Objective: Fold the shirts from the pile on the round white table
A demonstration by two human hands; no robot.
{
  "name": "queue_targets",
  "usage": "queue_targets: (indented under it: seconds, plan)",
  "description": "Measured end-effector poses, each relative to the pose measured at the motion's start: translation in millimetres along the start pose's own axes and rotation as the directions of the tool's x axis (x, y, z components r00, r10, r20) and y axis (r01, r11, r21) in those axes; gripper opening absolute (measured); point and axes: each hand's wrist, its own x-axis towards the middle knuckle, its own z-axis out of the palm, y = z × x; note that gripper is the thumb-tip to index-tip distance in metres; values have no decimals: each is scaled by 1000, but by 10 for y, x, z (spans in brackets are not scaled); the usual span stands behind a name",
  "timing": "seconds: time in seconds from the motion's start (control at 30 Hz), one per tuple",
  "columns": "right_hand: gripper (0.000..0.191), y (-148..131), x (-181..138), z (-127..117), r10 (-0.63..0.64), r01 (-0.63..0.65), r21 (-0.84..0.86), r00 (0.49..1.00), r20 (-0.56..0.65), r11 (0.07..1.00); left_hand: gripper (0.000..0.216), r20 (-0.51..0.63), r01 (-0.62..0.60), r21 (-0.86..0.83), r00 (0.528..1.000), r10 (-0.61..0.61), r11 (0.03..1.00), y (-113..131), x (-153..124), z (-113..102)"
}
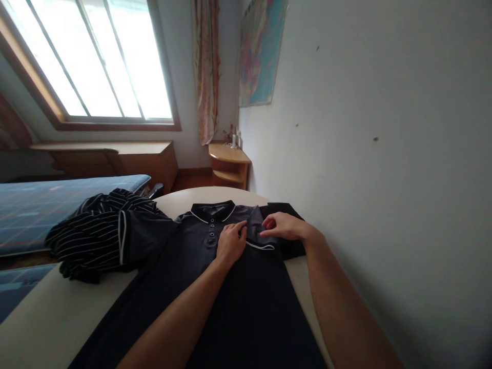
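Folding underway: my left hand (230,242) presses flat on the dark navy polo shirt (230,287); my right hand (282,226) pinches its white-trimmed sleeve (258,237) beside it, to smooth inward next.

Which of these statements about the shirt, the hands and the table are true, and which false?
1. The dark polo shirt lies face up, collar away from the person. True.
2. The left hand rests on the striped garment. False: it rests on the polo's chest.
3. The right hand is at the polo's folded-in sleeve. True.
4. The striped garment lies right of the polo. False: it lies to the left.
5. The table is black. False: it is pale.
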Motion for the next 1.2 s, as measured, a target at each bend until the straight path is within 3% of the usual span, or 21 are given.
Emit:
queue_targets:
  seconds: [0.13,0.3,0.5,0.7,0.97,1.1,1.2]
  plan:
    - [38,56,-48,21,72,-68,-36,990,122,997,30,-6,-13,15,1000,13,1000,-52,24,47]
    - [27,10,-38,25,170,-131,-175,958,230,976,22,-68,44,38,997,-42,998,-81,38,49]
    - [23,-5,-23,22,193,-145,-219,957,219,965,14,-83,56,84,995,-49,995,-38,17,12]
    - [31,26,42,106,164,-129,-270,980,112,954,16,-55,60,137,997,-53,989,-15,14,3]
    - [39,32,57,130,239,-162,-351,953,189,922,27,-3,44,248,999,-45,968,-34,-36,6]
    - [27,-38,11,73,304,-229,-405,944,132,885,41,54,-7,321,999,-11,947,-49,-65,34]
    - [15,-81,-21,46,348,-256,-412,923,166,874,47,123,-43,392,992,-6,919,-71,-68,36]
